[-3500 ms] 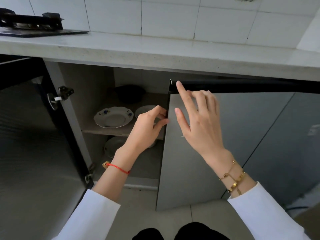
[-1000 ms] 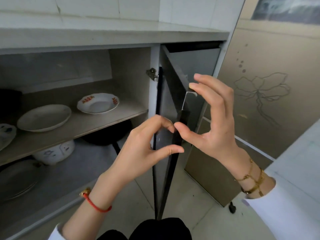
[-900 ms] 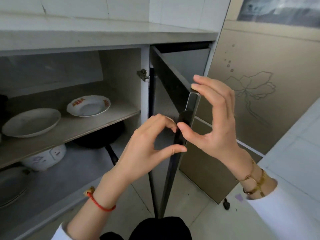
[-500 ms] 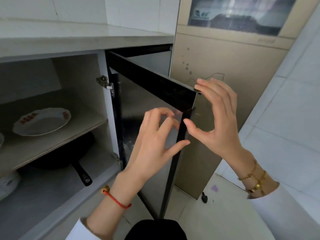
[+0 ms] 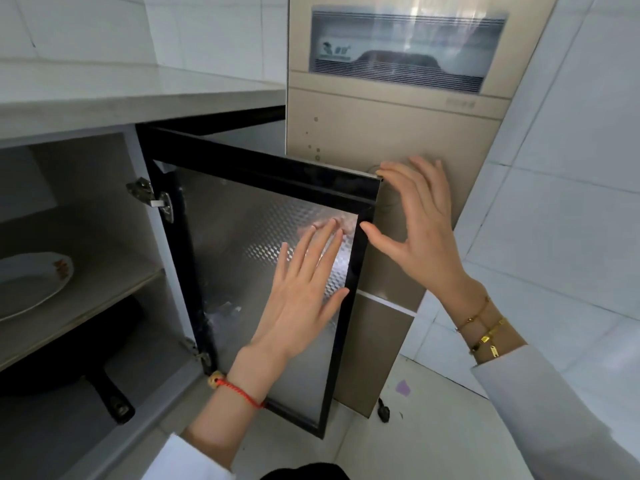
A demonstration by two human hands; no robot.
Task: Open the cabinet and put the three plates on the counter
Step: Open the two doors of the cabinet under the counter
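Home kitchen: tiled walls (image 5: 571, 168), table (image 5: 138, 98) w/ cabinet (image 5: 104, 188) below, plate (image 5: 31, 282) on shelf, frying pan (image 5: 69, 358) underneath, dish sterilizer (image 5: 391, 109) alongside.

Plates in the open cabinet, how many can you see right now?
1. A white ceramic plate with red rim markings lies on the grey upper shelf at the far left, cut off by the frame edge. Others may sit out of view further left.

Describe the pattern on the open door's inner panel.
Silvery embossed cube pattern on the door panel, black frame; head view.
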